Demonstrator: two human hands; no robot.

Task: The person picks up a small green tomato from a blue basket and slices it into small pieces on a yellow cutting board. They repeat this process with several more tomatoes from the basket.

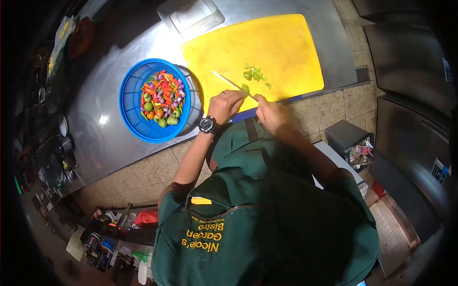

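Note:
A yellow cutting board lies near the counter's front edge. My right hand is closed around the handle of a kitchen knife, its blade slanting over the board to the upper left. Beside the blade, my left hand, with a black watch at the wrist, has its fingers closed on a green vegetable, mostly hidden under them. A green slice shows at the blade by those fingertips. Several cut green slices lie loose on the board just beyond the knife.
Left of the board, a blue plastic basket holds red chilies, small purple bulbs and green and orange tomatoes. A clear plastic container stands behind the board on the steel counter. Steel appliances line the right side, across a tiled floor.

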